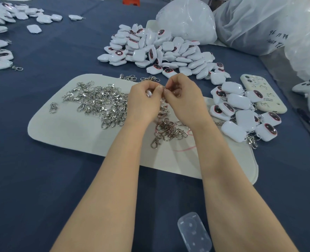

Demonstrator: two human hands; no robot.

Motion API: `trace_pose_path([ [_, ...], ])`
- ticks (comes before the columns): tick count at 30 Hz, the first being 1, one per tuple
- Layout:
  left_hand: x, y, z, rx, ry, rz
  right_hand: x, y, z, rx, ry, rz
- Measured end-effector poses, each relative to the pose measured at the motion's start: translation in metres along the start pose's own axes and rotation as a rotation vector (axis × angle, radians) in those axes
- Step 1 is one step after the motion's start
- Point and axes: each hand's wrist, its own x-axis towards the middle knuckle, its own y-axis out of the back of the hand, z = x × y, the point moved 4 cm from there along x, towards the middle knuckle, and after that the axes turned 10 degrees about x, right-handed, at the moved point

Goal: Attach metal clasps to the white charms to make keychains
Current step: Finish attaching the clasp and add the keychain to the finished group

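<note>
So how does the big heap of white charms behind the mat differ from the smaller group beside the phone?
The heap behind the mat is far larger and piled high; the group beside the phone is small and lies low. The group's charms carry metal clasps at the near edge; the heap's charms look bare. Both are the same white charms with a dark oval window.

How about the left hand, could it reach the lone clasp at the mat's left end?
Probably yes, once freed: the left hand grips a white charm, but the lone clasp lies apart on bare mat, with only the flat clasp pile between.
</note>
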Motion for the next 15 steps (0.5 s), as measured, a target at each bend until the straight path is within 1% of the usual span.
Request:
trace_pose_path([
  [3,0.0001,0.001,-0.0011,-0.096,0.037,-0.037,0.0,0.0017,-0.0002,0.014,0.004,-0.005],
  [9,-0.0007,0.0014,0.0001,-0.125,0.054,-0.063,-0.0003,0.004,-0.0009,0.016,0.009,-0.007],
  [11,-0.0019,0.0006,-0.0008,-0.183,0.069,-0.074,-0.0001,0.0051,-0.0014,0.045,0.007,0.006],
  [13,-0.0019,-0.0003,-0.0028,-0.251,0.137,-0.054,0.0002,0.0076,0.0001,0.074,-0.004,0.04],
  [15,0.0009,0.0024,-0.0066,-0.453,0.314,-0.037,0.0007,0.009,0.002,0.083,-0.025,0.066],
])
